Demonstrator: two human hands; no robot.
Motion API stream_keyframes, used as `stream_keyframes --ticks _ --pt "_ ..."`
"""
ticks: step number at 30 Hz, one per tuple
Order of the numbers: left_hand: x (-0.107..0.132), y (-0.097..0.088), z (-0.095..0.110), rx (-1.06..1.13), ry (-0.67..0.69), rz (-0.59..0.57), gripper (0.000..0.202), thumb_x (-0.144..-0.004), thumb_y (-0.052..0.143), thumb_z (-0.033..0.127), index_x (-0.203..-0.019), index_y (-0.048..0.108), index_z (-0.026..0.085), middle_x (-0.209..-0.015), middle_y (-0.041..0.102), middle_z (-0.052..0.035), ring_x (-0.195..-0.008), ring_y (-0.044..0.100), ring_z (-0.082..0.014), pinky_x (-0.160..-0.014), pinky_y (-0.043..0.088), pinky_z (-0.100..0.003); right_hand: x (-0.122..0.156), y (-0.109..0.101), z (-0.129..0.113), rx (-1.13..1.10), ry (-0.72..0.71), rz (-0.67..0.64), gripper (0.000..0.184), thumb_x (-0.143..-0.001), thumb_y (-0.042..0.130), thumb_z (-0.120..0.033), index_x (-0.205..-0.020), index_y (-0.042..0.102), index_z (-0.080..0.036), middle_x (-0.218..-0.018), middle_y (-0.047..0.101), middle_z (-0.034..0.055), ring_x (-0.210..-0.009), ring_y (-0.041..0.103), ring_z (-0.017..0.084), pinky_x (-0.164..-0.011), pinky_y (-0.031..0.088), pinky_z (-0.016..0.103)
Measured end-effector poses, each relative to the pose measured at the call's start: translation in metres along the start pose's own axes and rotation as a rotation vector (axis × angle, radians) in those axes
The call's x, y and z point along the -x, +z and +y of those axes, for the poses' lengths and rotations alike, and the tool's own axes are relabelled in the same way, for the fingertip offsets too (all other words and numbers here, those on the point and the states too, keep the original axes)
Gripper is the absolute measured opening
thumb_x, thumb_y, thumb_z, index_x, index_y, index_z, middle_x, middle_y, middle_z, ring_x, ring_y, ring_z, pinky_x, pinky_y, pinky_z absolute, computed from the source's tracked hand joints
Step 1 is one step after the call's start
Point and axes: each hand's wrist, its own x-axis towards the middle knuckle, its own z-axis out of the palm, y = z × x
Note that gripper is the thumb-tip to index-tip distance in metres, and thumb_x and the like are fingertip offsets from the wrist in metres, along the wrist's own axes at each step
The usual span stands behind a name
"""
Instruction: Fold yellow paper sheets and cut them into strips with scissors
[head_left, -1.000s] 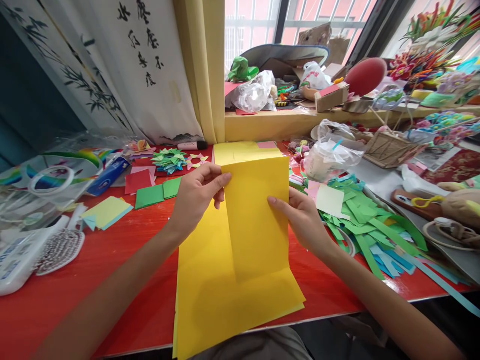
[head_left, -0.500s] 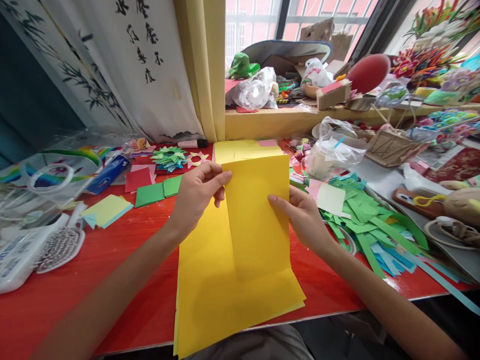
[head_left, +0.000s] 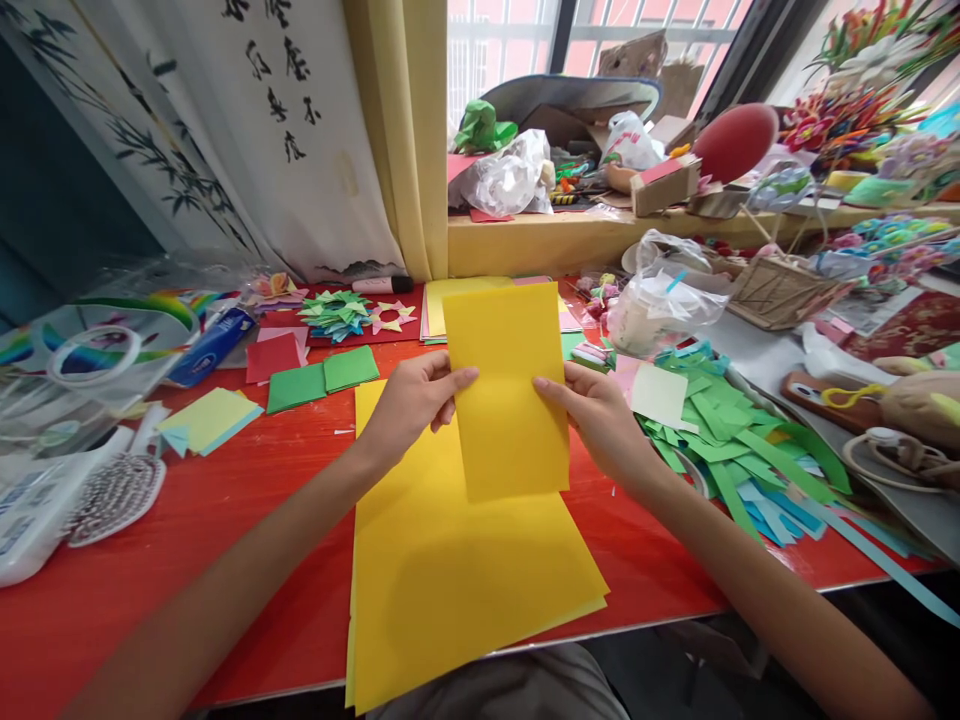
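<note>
- The small yellow sheet (head_left: 511,400) has risen a little since a moment ago; its bottom edge now shows clearly over the large yellow paper (head_left: 465,610).
- From here, I see the left hand (head_left: 412,405) pinching its left edge, the right hand (head_left: 600,415) its right.
- The sheet hides some right fingertips; the large paper's middle is covered too.

The head view looks forward and down, close over the red table (head_left: 240,480).
</note>
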Motion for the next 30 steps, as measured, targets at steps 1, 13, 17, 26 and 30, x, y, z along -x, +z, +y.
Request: stream_keyframes --ticks 1,13,17,26,30 --pt "-0.001 0.000 0.000 0.012 -0.014 -0.018 0.023 -0.076 0.056 0.038 -0.078 0.055 0.016 -0.053 0.044 0.0037 -0.039 0.037 -0.0047 -0.033 0.028 -0.016 0.000 0.000 0.000 0.003 0.000 0.001 0.023 -0.080 0.054 -0.031 -0.099 0.061 -0.021 -0.098 0.064 0.0037 -0.084 0.061 0.020 -0.071 0.050 0.032" --pt "-0.002 0.004 -0.007 -0.143 -0.094 -0.151 0.013 -0.076 0.053 0.028 -0.071 0.054 0.016 -0.055 0.043 0.0059 -0.039 0.032 -0.0026 -0.039 0.026 -0.018 -0.012 -0.013 0.012 0.037 -0.076 0.142 0.027 -0.079 0.054 -0.032 -0.103 0.058 -0.021 -0.102 0.063 0.0036 -0.086 0.060 0.019 -0.069 0.049 0.030" --pt "-0.003 0.002 -0.012 -0.164 -0.099 -0.148 0.015 -0.075 0.053 0.031 -0.072 0.056 0.016 -0.050 0.041 0.0064 -0.038 0.033 -0.0039 -0.041 0.026 -0.019 -0.014 -0.015 0.015 0.092 -0.061 0.159 0.027 -0.078 0.055 -0.033 -0.102 0.059 -0.021 -0.099 0.064 0.0035 -0.082 0.061 0.019 -0.065 0.049 0.029" --pt "-0.002 0.003 -0.012 -0.120 -0.098 -0.145 0.018 -0.074 0.055 0.034 -0.067 0.054 0.017 -0.046 0.040 0.0065 -0.037 0.033 -0.0049 -0.042 0.027 -0.020 -0.012 -0.012 0.012 0.080 -0.079 0.172 0.027 -0.079 0.054 -0.031 -0.103 0.059 -0.021 -0.101 0.063 0.0038 -0.085 0.060 0.018 -0.070 0.049 0.031" --pt "-0.002 0.002 -0.013 -0.133 -0.108 -0.148 0.018 -0.075 0.053 0.035 -0.072 0.057 0.017 -0.045 0.038 0.0067 -0.038 0.033 -0.0053 -0.042 0.028 -0.019 -0.012 -0.012 0.011 0.084 -0.079 0.172 0.027 -0.079 0.053 -0.031 -0.104 0.058 -0.021 -0.103 0.062 0.0041 -0.086 0.060 0.019 -0.072 0.049 0.031"
